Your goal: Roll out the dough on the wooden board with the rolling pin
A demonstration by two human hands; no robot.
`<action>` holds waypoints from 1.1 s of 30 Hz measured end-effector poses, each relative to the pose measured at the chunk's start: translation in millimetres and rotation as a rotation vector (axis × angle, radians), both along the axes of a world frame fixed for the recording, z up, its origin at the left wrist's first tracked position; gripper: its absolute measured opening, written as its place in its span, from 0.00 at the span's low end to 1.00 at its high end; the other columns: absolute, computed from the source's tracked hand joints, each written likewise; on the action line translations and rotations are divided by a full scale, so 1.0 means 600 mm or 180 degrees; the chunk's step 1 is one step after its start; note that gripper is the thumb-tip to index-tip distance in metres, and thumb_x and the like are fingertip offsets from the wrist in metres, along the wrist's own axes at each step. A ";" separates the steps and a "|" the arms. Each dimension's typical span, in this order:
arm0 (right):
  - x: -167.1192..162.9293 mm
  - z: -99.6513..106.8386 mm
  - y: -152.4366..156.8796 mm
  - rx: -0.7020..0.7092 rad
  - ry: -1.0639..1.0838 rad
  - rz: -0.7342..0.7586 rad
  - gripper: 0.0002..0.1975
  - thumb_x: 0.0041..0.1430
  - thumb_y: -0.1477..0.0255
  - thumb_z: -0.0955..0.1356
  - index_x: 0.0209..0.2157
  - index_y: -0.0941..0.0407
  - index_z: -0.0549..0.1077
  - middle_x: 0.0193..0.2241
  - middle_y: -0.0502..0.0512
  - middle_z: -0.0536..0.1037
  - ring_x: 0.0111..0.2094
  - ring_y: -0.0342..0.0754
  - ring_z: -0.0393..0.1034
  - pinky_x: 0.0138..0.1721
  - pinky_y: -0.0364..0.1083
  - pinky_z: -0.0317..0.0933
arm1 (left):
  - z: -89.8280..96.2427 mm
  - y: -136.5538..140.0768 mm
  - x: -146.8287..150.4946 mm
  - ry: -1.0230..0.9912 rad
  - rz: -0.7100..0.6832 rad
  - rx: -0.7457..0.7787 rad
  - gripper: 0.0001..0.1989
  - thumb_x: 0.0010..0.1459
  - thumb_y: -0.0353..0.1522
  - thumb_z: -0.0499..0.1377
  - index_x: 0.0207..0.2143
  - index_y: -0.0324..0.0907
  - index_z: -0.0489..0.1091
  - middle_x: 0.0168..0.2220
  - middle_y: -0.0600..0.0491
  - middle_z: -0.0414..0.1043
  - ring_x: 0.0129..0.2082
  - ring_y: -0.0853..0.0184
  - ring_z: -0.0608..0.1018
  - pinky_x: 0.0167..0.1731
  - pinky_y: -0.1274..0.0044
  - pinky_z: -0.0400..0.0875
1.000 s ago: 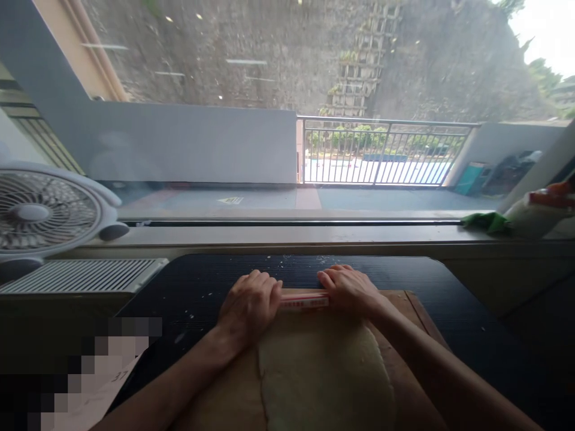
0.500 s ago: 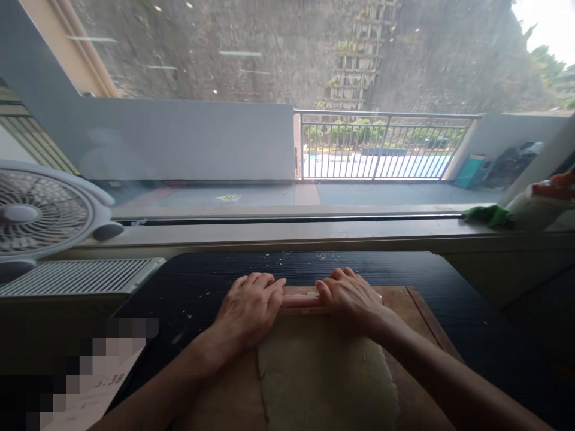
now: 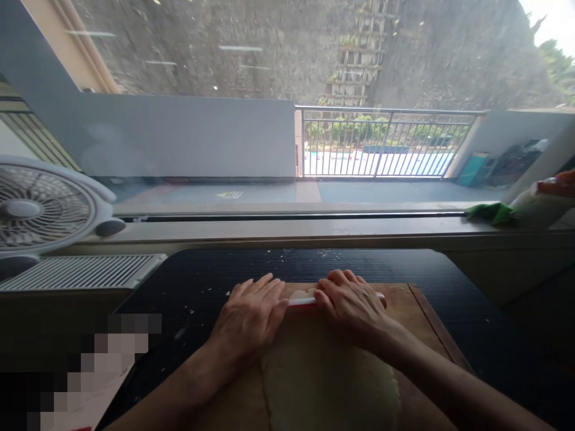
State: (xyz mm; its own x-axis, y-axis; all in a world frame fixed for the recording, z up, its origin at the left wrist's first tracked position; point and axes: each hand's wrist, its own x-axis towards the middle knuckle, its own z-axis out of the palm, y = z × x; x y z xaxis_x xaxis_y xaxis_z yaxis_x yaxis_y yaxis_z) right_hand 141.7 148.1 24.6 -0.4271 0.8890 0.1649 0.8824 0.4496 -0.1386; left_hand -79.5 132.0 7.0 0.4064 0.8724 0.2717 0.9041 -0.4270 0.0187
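A rolling pin (image 3: pixel 302 302) lies crosswise on the far part of a pale, flattened sheet of dough (image 3: pixel 330 371). Between my hands a white and red stretch of the pin shows, and its right end pokes out past my right hand. My left hand (image 3: pixel 251 308) is closed over the left part of the pin, fingers pointing forward and fairly straight. My right hand (image 3: pixel 350 299) bends its fingers over the right part. Both palms hide most of the pin. Beneath the dough is a wooden board (image 3: pixel 422 335).
The board rests on a black table (image 3: pixel 202 269) dotted with white flecks. A white fan (image 3: pixel 45 206) stands at the left above a slatted white panel (image 3: pixel 85 272). Behind the table runs a windowsill (image 3: pixel 287 228), with a green cloth (image 3: pixel 489 212) on its right side.
The pin has turned: the strip between my hands was pinkish and now shows white and red. My left fingers have straightened and spread a little. The right hand has barely shifted.
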 end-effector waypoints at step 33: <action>0.080 -0.026 -0.073 0.0426 0.0161 0.0344 0.19 0.60 0.75 0.57 0.53 0.61 0.62 0.52 0.63 0.67 0.57 0.55 0.54 0.54 0.54 0.57 | 0.020 0.131 0.078 0.0041 -0.0160 -0.0767 0.24 0.62 0.43 0.39 0.49 0.44 0.67 0.53 0.51 0.66 0.57 0.60 0.63 0.54 0.65 0.55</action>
